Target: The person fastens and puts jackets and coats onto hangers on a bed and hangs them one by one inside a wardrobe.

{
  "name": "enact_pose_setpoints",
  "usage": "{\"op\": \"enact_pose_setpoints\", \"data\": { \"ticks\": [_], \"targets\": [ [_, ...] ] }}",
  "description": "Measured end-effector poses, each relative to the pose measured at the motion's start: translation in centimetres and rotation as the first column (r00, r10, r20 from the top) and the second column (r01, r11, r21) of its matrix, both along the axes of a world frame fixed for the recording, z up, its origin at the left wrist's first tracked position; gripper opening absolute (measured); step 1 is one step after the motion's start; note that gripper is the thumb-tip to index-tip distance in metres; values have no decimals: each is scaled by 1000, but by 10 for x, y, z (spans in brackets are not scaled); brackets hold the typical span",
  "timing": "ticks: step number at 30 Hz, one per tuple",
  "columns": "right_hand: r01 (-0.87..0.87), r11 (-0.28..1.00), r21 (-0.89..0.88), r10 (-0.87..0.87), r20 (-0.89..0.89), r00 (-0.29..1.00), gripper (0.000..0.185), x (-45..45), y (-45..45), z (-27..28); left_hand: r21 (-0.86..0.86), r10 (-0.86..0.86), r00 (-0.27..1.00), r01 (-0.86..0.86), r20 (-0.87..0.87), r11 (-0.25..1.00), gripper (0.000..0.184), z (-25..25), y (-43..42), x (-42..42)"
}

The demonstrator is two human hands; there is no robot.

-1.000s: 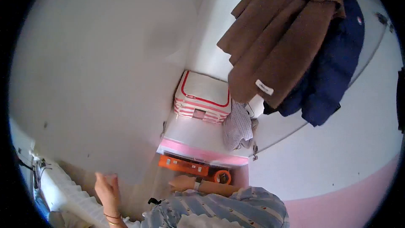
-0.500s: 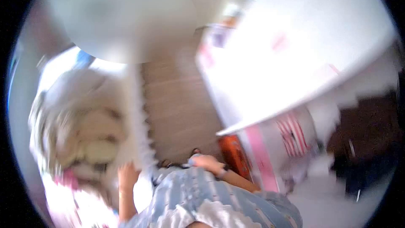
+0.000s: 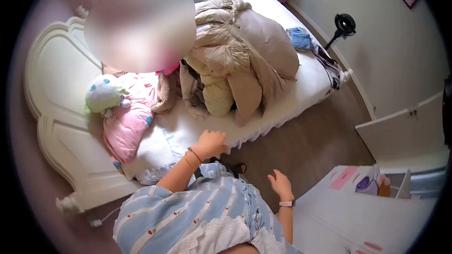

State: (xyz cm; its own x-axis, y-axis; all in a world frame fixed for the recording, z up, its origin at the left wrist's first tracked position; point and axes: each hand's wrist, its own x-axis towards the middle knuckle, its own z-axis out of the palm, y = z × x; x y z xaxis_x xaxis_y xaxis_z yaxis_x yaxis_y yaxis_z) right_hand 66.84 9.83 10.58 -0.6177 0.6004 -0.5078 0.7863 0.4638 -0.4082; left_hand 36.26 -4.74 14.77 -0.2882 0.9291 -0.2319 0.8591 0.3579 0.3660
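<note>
My left hand (image 3: pixel 211 145), with two thin bracelets on its wrist, hovers by the near edge of the bed (image 3: pixel 183 134). Its fingers are loosely bent and hold nothing I can see. My right hand (image 3: pixel 281 186), a watch on its wrist, hangs over the floor beside the white cabinet (image 3: pixel 325 211), thumb and fingers apart. On the bed, a bunched beige quilt (image 3: pixel 263 42) lies beyond my left hand. Farther left are a pink pillow (image 3: pixel 129 136) and a pale green plush toy (image 3: pixel 104 93) resting on it.
A white headboard (image 3: pixel 61 89) borders the bed at left. Blue folded cloth (image 3: pixel 300 38) and dark straps lie at the foot, near a black fan on a stand (image 3: pixel 345 24). A purple item (image 3: pixel 367 186) sits on the cabinet. A blurred oval hides part of the bed.
My view has swung from the white furniture and floor round to the bed, and is sharper. My left hand now reaches forward near the bed's edge; my right hand is away from my body.
</note>
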Motion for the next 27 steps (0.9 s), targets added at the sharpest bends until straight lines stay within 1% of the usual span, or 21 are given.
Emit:
{"op": "enact_pose_setpoints", "data": {
  "ticks": [1,2,3,4,6,8,10,11,12,13,14,15,16,18,19,20,22,23,24,26,27],
  "targets": [
    [15,998,61,-14,-23,1000,48,-2,16,1,-5,25,1000,-25,-5,1000,40,4,5,-7],
    [35,992,118,-30,-46,998,47,-5,28,4,22,101,992,-99,-79,995,39,9,11,-17],
    [30,992,122,-26,-34,999,47,-9,39,9,56,174,973,-168,-152,984,39,14,16,-29],
    [13,993,119,-9,-35,999,47,-11,44,8,97,229,962,-217,-145,971,40,17,22,-41],
    [88,992,89,-81,-81,993,47,-10,55,6,143,293,947,-274,-133,951,41,14,34,-68],
    [43,996,75,-37,-73,997,47,-5,56,-4,509,357,932,-333,54,793,39,-4,46,-101],
    [12,998,58,-8,-71,997,48,-1,50,-9,443,352,823,-545,446,712,33,7,64,-139],
    [19,1000,19,-19,-15,1000,48,-2,46,-8,510,410,764,-641,499,574,27,-10,74,-164],
    [32,999,-17,-31,39,999,49,-2,41,-7,423,457,674,-729,580,538,28,7,80,-181],
    [46,999,-13,-45,35,998,49,0,40,-8,470,403,656,-746,638,471,28,-29,90,-227],
    [62,998,-8,-62,35,997,49,0,35,-9,357,372,496,-852,785,384,24,-28,99,-249],
    [90,996,-9,-90,53,995,49,0,30,-10,288,345,350,-932,871,218,24,-25,112,-267],
    [117,993,-6,-117,72,991,48,2,26,-11,266,327,318,-944,890,196,27,-22,122,-284],
    [120,993,18,-121,59,991,46,-7,20,-11,-30,320,41,-976,947,216,36,-15,141,-317],
    [130,990,-61,-123,105,987,48,-12,18,-11,-20,275,29,-985,961,173,47,-17,152,-323],
    [142,980,-141,-120,153,981,49,-17,17,-8,-26,261,23,-983,965,181,47,-33,167,-335],
    [112,987,-116,-95,145,985,49,-26,19,-9,82,315,20,-979,949,-185,55,-75,205,-364],
    [86,990,-108,-76,98,992,48,-34,20,-6,-38,248,-80,-985,965,-171,52,-55,204,-353],
    [58,993,-102,-53,52,997,48,-41,22,-3,-51,240,-92,-984,966,-172,52,-66,204,-360],
    [46,992,-114,-40,57,998,48,-53,32,3,8,423,-28,-996,906,-84,46,-86,199,-372],
    [28,996,-88,-26,28,999,46,-56,38,3,30,428,10,-999,904,-39,42,-68,192,-358]
  ]
}}
